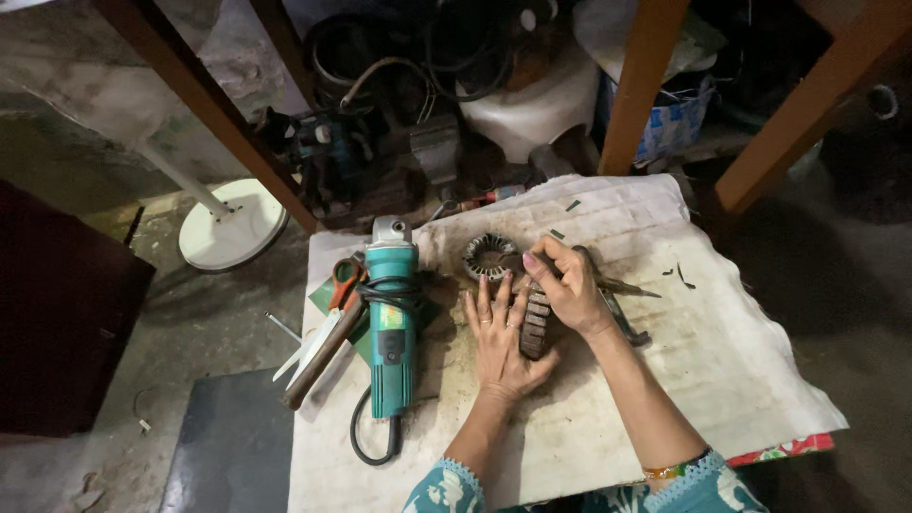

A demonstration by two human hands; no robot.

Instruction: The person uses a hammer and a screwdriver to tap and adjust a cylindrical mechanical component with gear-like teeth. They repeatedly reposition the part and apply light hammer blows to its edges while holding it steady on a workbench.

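Note:
My left hand (pixel 499 337) rests on the cloth-covered board with its fingers spread, pressing against a dark ribbed motor core (pixel 535 325) that stands on its edge. My right hand (pixel 568 283) curls over the top of the same core, fingers bent around it. Just beyond my fingers lies a second round stator ring (pixel 488 255) with toothed slots inside. Dark pliers (pixel 622 306) lie under my right wrist, their tips pointing right.
A teal angle grinder (pixel 391 318) with a black cord lies left of my hands. Orange-handled scissors (pixel 342 281) and a brown-handled tool (pixel 321 359) sit beside it. The dirty white cloth (pixel 722 351) covers the board. A white round stand base (pixel 233 224) and cluttered motor parts are behind.

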